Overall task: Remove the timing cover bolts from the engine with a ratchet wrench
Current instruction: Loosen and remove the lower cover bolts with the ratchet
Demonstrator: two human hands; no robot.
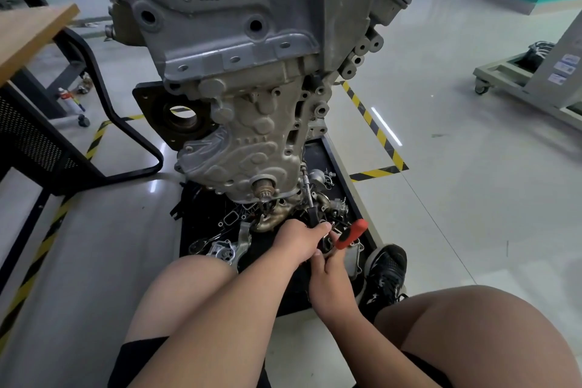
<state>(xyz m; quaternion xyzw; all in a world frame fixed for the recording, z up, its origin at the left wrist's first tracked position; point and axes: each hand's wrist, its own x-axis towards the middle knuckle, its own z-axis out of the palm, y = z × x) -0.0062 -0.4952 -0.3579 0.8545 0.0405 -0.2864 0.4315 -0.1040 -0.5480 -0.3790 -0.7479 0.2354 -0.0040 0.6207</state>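
A grey engine (239, 41) hangs upside down over a black tray, its ribbed timing cover (248, 148) facing me. A ratchet wrench with a long metal extension (306, 186) reaches up to the cover's lower right edge. Its red handle (352, 233) sticks out to the right. My left hand (299, 241) grips the black head of the ratchet wrench where the extension joins. My right hand (327, 271) sits just below it, fingers curled round the wrench near the red handle. The bolt under the socket is hidden.
The black tray (352, 189) under the engine holds several loose engine parts and brackets. My bare knees and a black shoe (385, 274) frame the tray. A black chair frame (104, 123) and wooden table (28, 38) stand left; a wheeled stand (532, 79) right.
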